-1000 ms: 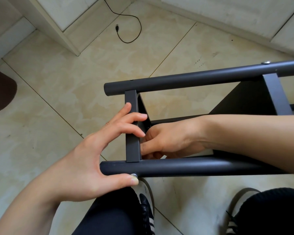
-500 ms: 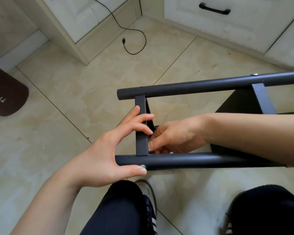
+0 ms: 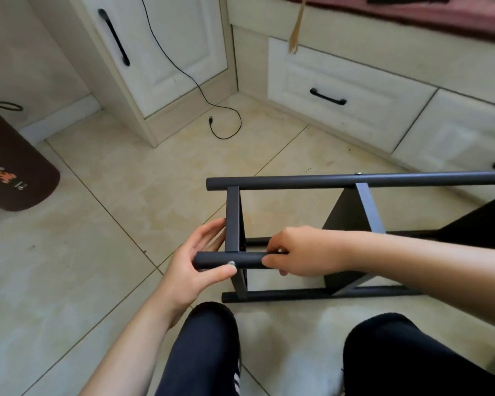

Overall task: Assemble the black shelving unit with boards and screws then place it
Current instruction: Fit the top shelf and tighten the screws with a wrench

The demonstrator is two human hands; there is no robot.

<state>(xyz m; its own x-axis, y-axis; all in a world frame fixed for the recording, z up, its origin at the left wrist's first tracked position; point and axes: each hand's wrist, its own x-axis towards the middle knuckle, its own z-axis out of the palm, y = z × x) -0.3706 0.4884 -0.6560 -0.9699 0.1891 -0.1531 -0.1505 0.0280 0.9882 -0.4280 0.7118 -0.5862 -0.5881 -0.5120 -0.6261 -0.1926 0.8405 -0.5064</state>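
On the floor by the white cupboards, the black shelf (image 3: 355,178) lay sideways. The left hand (image 3: 195,267) wrapped its near pole's end, thumb steadying a screw (image 3: 231,263); the right hand (image 3: 303,252) gripped that pole.

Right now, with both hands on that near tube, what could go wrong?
1. The screw at the near tube sits proud under the left hand's thumb; if the frame shifts it may cross-thread or drop out.
2. The shelving unit lies on its side on smooth floor tile, steadied only by the hands; the right hand twisting could make it slide or roll.
3. Left fingers sit beside the crossbar: a pinch risk.
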